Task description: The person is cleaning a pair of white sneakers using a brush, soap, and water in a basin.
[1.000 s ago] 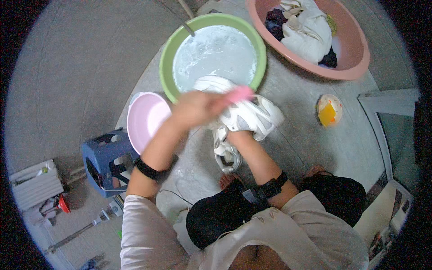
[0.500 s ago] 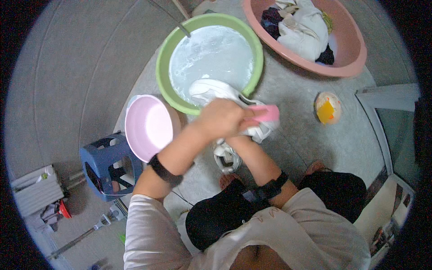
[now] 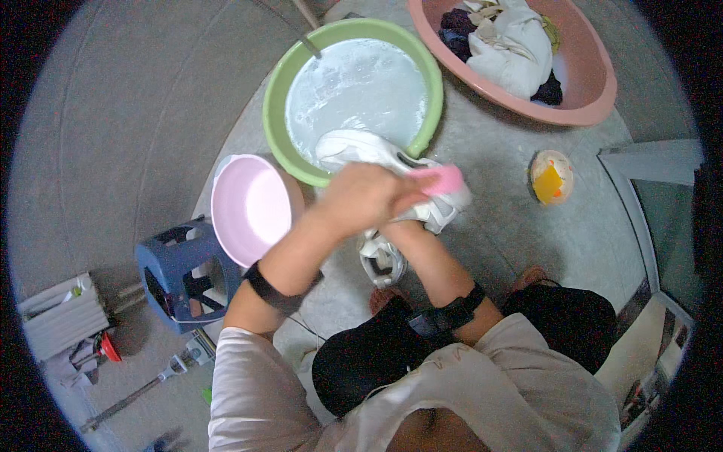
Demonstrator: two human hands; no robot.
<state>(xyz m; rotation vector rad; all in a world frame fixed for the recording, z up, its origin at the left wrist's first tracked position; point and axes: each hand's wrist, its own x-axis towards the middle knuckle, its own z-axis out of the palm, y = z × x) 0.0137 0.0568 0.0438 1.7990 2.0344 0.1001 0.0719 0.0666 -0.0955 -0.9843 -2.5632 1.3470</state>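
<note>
My left hand (image 3: 361,197) is closed around a pink brush (image 3: 443,181), laid against one end of a white sneaker (image 3: 369,148). The sneaker's other end reaches over the near rim of a green basin (image 3: 274,139) of cloudy, foamy water. Below it, my right hand (image 3: 403,227) holds the sneaker from underneath; its fingers are hidden behind the shoe and my left hand. A second white shoe (image 3: 381,265) rests on the floor beside my right forearm. The brush and left hand are slightly blurred.
A pink tub (image 3: 520,111) of clothes stands at the far right. A small bowl with a yellow piece (image 3: 548,183) lies below it. To the left are a pale pink bucket (image 3: 239,207) and a blue stool (image 3: 169,290). A glass door frame (image 3: 629,218) edges the right.
The brush and my left hand have shifted slightly on the sneaker. My right hand stays under the shoe, and the whole view has moved a little.
</note>
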